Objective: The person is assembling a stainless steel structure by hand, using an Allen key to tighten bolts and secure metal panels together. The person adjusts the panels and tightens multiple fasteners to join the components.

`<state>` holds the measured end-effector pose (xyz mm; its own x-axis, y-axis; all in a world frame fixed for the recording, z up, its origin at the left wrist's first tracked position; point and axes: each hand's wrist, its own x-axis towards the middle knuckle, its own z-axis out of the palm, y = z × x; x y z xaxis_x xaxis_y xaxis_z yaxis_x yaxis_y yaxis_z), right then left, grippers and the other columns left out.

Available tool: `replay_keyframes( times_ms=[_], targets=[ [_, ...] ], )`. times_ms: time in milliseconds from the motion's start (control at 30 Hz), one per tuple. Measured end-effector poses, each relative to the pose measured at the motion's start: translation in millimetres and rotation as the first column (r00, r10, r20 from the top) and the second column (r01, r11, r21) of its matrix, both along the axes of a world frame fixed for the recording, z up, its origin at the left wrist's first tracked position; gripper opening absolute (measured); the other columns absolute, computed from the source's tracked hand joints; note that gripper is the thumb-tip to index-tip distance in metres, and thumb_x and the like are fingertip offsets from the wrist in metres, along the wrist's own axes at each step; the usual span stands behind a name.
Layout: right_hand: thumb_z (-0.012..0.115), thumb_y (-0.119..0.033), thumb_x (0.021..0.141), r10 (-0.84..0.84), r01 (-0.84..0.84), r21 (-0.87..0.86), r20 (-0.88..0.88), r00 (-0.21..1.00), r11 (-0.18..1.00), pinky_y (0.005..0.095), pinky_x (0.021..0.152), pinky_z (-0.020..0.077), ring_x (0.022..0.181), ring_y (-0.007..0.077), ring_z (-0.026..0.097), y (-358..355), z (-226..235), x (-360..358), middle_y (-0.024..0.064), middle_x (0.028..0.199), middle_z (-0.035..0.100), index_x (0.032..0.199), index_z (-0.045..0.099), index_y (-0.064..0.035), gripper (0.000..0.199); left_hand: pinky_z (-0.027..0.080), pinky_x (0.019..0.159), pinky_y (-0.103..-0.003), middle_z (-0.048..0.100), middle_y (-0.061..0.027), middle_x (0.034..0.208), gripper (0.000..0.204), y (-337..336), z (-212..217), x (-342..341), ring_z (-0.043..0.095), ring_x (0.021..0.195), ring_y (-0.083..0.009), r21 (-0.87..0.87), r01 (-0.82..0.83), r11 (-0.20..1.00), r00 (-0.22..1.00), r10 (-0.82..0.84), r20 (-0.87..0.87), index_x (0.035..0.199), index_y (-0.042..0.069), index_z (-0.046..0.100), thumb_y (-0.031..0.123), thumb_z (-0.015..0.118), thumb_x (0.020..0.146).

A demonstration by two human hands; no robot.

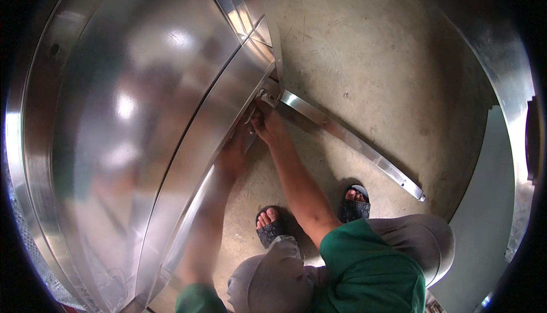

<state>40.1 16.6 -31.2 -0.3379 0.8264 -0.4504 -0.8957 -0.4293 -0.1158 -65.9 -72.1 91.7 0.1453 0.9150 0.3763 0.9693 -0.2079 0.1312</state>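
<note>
We see the right hand (266, 124) pinching a bracket (268, 92) at the steel cabinet (142, 113) corner; the left hand's (235, 154) grip is unclear.

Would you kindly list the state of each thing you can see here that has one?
Steel cabinet: standing on the floor, shiny, reflecting the person.
Metal strip: lying flat on the concrete floor, one end at the cabinet's corner.
Right hand: at that corner, fingers curled on a small part.
Left hand: against the cabinet's lower edge, grip unclear.
Sandals: worn, flat on the floor.
</note>
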Motion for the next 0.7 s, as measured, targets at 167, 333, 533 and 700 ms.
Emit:
replay_keyframes(
  times_ms=[167, 333, 533, 700],
  targets=[
    [0.059, -0.016, 0.101, -0.001, 0.001, -0.051, -0.019, 1.0, 0.999, 0.0231, 0.048, 0.048, 0.056, 0.011, 0.058, -2.2, 1.2, -1.7, 0.0052, 0.075, 0.066, 0.093, 0.064, -0.0063, 0.013, 0.056, 0.087, -0.044, 0.063, -0.0217, 0.126, 0.034, 17.5, -21.6, -15.8, 0.066, 0.109, -0.0362, -0.101, 0.101, 0.99, 0.987, -0.087, 0.133, 0.128, 0.007, 0.061, 0.016, 0.064, 0.096],
    [0.059, -0.015, 0.101, 0.019, -0.019, 0.0, -0.057, 0.998, 1.0, 0.0216, 0.048, 0.0445, 0.059, 0.0086, 0.055, 5.9, 3.3, -2.3, 0.0024, 0.08, 0.062, 0.101, 0.062, -0.0065, 0.009, 0.056, 0.093, -0.045, 0.061, -0.0228, 0.129, 0.043, 25.9, -24.4, -12.8, 0.061, 0.12, -0.0369, -0.182, 0.191, 0.965, 0.639, 0.018, 0.769, 0.133, 0.007, 0.055, 0.005, 0.064, 0.092],
    [0.058, -0.013, 0.102, 0.01, -0.011, -0.018, -0.023, 1.0, 1.0, 0.0184, 0.048, 0.0431, 0.061, 0.0064, 0.052, 6.4, 11.1, -2.7, 0.0012, 0.08, 0.06, 0.106, 0.061, -0.0055, 0.009, 0.056, 0.092, -0.043, 0.062, -0.0232, 0.126, 0.041, 19.6, -21.1, -13.6, 0.064, 0.115, -0.0368, -0.2, 0.162, 0.966, 0.674, 0.04, 0.738, 0.132, 0.007, 0.056, 0.004, 0.062, 0.092],
    [0.057, -0.015, 0.102, 0.003, -0.005, -0.049, -0.038, 0.999, 0.999, 0.0184, 0.049, 0.0444, 0.061, 0.0062, 0.052, 8.3, 8.6, -2.4, 0.0007, 0.081, 0.059, 0.106, 0.062, -0.0052, 0.012, 0.057, 0.086, -0.04, 0.067, -0.0196, 0.118, 0.026, 29.2, -35.4, -11.4, 0.067, 0.106, -0.0344, -0.106, 0.117, 0.987, 0.723, -0.011, 0.691, 0.118, 0.005, 0.066, 0.003, 0.06, 0.093]
  ],
)
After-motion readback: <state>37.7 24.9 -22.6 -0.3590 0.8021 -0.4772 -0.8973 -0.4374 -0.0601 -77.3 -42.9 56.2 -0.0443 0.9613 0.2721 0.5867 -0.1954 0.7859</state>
